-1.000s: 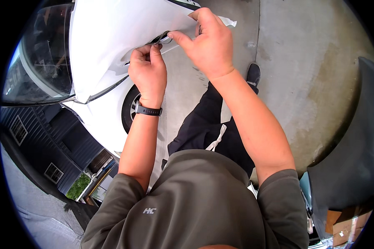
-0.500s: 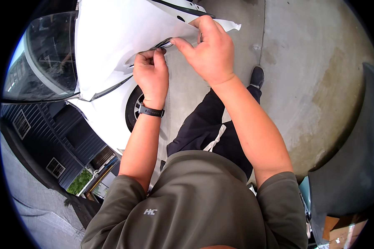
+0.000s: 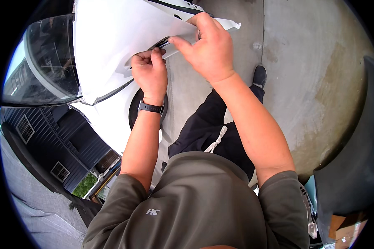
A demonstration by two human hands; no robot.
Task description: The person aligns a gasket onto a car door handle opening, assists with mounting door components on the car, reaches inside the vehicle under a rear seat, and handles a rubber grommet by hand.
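Note:
A white car body panel (image 3: 108,45) spreads across the upper left, with a dark, narrow opening (image 3: 161,42) along its right side. At the lower end of that opening is my left hand (image 3: 150,74), its thumb pressed to the curled fingers; what lies in the pinch is too small and dark to make out. My right hand (image 3: 215,52) rests against the panel at the opening's upper end. Its thumb touches the dark strip there, while the forefinger reaches up along the white surface, apart from the thumb. The other right fingers are partly hidden behind the hand.
Car glass (image 3: 52,58) lies at the far left, and a wheel (image 3: 137,108) shows beyond my left wrist. Concrete floor (image 3: 295,62) extends to the right. A dark grey panel (image 3: 349,166) stands at the right edge, above cardboard (image 3: 347,230).
Both hands stay at the opening, and the right has shifted very slightly up. The view has tilted a little, so the wheel and the dark building appear slightly displaced.

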